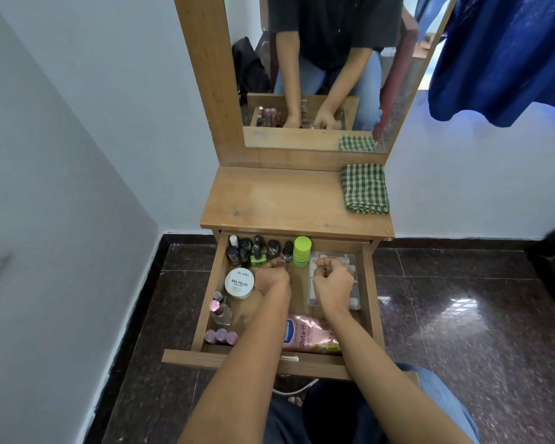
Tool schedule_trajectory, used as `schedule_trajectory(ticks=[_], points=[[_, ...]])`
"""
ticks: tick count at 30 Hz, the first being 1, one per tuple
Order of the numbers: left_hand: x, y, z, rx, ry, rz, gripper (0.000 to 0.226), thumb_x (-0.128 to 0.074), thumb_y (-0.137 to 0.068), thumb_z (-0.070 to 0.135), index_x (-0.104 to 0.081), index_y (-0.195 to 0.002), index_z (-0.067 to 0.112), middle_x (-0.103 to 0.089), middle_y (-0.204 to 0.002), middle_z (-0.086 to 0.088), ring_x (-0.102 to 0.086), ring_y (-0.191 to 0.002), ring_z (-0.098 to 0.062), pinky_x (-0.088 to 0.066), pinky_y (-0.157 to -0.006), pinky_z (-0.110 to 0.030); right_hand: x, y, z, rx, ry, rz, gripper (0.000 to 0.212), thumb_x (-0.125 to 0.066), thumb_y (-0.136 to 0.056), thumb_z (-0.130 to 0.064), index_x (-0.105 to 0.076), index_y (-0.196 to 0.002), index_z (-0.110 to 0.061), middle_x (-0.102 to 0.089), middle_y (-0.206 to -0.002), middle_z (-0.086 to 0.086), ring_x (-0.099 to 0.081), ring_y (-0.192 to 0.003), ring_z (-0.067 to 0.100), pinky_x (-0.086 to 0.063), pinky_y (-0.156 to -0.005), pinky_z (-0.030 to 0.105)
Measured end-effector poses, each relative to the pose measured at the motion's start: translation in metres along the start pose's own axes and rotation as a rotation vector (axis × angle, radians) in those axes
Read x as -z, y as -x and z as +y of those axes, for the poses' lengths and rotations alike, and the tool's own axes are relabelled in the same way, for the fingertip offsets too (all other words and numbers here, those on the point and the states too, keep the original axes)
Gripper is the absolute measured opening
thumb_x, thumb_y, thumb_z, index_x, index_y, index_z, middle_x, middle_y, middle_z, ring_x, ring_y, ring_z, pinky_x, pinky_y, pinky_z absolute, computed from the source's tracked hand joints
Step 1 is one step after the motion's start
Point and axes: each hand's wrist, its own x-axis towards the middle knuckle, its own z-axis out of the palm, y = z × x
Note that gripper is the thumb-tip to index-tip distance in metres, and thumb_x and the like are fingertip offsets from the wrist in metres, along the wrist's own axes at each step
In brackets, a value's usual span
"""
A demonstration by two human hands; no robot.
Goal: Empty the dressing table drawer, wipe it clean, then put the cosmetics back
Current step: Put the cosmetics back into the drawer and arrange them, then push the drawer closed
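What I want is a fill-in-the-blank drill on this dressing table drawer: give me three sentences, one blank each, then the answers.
1. The folded checked cloth lies on the tabletop, at its ____ end.
2. The pink lotion pack at the front of the drawer bears the brand name ____.
3. The round white tub carries the words ____ polish.
Missing words: right; Vaseline; nail.
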Motion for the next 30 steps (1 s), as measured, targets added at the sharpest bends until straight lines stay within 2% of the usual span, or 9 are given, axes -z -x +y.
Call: schedule_trajectory(ticks=[4,7,9,13,15,17,19,23,30], points=[[0.006,0.003,0.004,-0.027,-0.067,-0.06,0.011,-0.063,-0.088,0.002,-0.066,-0.084,0.011,-0.068,-0.082,-0.009,-0.064,-0.063,-0.017,-0.057,-0.071,-0.032,0.002,0.001,0.0,-0.016,-0.009,-0.005,0.016,-0.056,-0.084,0.004,-0.066,-0.093,-0.004,-0.065,-0.088,0.005,-0.059,-0.085,0.017,-0.045,-0.08,0.025],[0.017,0.008,0.007,-0.117,-0.296,-0.089,0.012,-0.066,-0.085,0.008,-0.067,-0.08,0.019,-0.072,-0.096,-0.01,-0.069,-0.085,-0.025,-0.057,-0.085,-0.038,0.008,0.002,0.0,0.006,-0.038,-0.02,0.016,-0.057,-0.084,0.003,-0.067,-0.094,-0.004,-0.068,-0.091,0.008,-0.063,-0.09,0.021,-0.05,-0.085,0.031],[0.031,0.02,0.012,-0.253,-0.545,-0.171,0.01,-0.065,-0.085,0.009,-0.071,-0.089,0.017,-0.071,-0.107,-0.006,-0.065,-0.098,-0.025,-0.053,-0.092,-0.037,0.018,0.002,-0.003,0.061,-0.037,-0.087,0.015,-0.058,-0.085,0.002,-0.067,-0.096,-0.004,-0.068,-0.093,0.008,-0.063,-0.089,0.018,-0.05,-0.083,0.026],[0.062,0.056,0.021,-0.558,-1.118,-0.413,0.025,-0.056,-0.092,0.006,-0.068,-0.114,0.013,-0.066,-0.118,0.0,-0.061,-0.108,-0.017,-0.049,-0.094,-0.029,0.052,0.009,-0.008,0.226,0.098,-0.438,0.018,-0.061,-0.087,-0.003,-0.065,-0.101,-0.012,-0.064,-0.095,-0.004,-0.06,-0.087,0.007,-0.046,-0.075,0.011],[0.072,0.071,0.018,-0.659,-1.327,-0.499,0.029,-0.054,-0.094,0.009,-0.065,-0.12,0.018,-0.064,-0.125,-0.001,-0.06,-0.111,-0.017,-0.049,-0.093,-0.029,0.069,0.016,-0.003,0.272,0.278,-0.65,0.022,-0.062,-0.087,-0.009,-0.063,-0.109,-0.015,-0.061,-0.104,-0.007,-0.059,-0.096,0.008,-0.046,-0.078,0.014],[0.078,0.081,0.012,-0.691,-1.461,-0.564,0.029,-0.052,-0.096,0.014,-0.063,-0.122,0.021,-0.062,-0.127,-0.001,-0.059,-0.113,-0.018,-0.048,-0.091,-0.03,0.08,0.021,0.007,0.305,0.439,-0.815,0.032,-0.066,-0.086,-0.011,-0.061,-0.118,-0.013,-0.062,-0.114,-0.003,-0.06,-0.105,0.013,-0.051,-0.087,0.025],[0.08,0.085,0.007,-0.682,-1.507,-0.588,0.027,-0.051,-0.096,0.018,-0.065,-0.119,0.023,-0.064,-0.123,-0.004,-0.06,-0.109,-0.021,-0.049,-0.089,-0.033,0.084,0.025,0.015,0.318,0.544,-0.902,0.036,-0.065,-0.085,-0.01,-0.06,-0.121,-0.015,-0.065,-0.116,0.001,-0.062,-0.106,0.016,-0.051,-0.092,0.032],[0.082,0.089,0.003,-0.693,-1.542,-0.558,0.028,-0.048,-0.095,0.02,-0.066,-0.115,0.029,-0.063,-0.122,-0.005,-0.059,-0.11,-0.024,-0.05,-0.093,-0.039,0.088,0.032,0.018,0.393,0.633,-0.88,0.027,-0.061,-0.088,-0.012,-0.064,-0.114,-0.016,-0.067,-0.109,0.003,-0.061,-0.099,0.018,-0.049,-0.087,0.03],[0.092,0.095,0.001,-0.728,-1.541,-0.574,0.033,-0.042,-0.098,0.025,-0.059,-0.127,0.023,-0.059,-0.129,-0.009,-0.055,-0.116,-0.027,-0.046,-0.097,-0.04,0.091,0.038,0.02,0.441,0.688,-0.87,0.033,-0.055,-0.091,-0.014,-0.06,-0.123,-0.019,-0.064,-0.119,0.004,-0.059,-0.107,0.021,-0.048,-0.094,0.034]])
